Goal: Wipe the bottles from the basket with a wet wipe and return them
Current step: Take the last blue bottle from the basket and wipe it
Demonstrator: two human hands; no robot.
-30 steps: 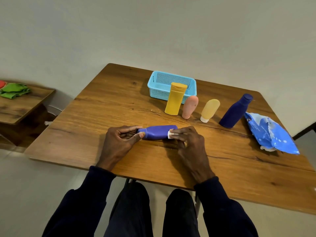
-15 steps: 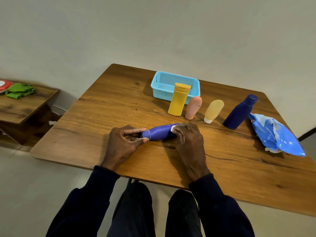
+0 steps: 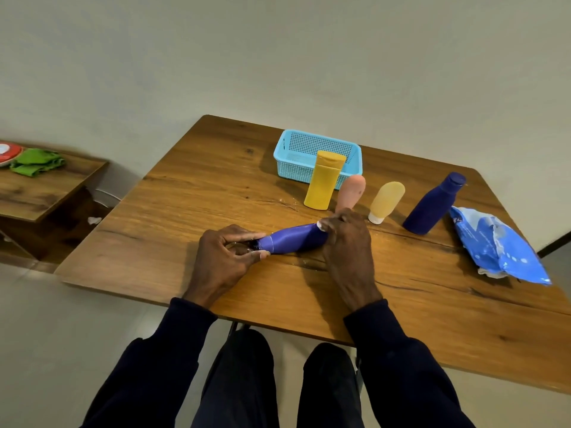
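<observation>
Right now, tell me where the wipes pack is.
In the head view, the blue wipes pack lies near the table's right edge, beside the dark blue bottle.

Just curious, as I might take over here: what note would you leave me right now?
Left hand pinches the purple bottle at its cap end.
Right hand grips a wipe against its other end.
In a row by the basket, which looks empty, stand the yellow bottle, pink bottle, cream bottle and navy bottle.
Done: unclear which are wiped.
Left: finish, return all five.
</observation>
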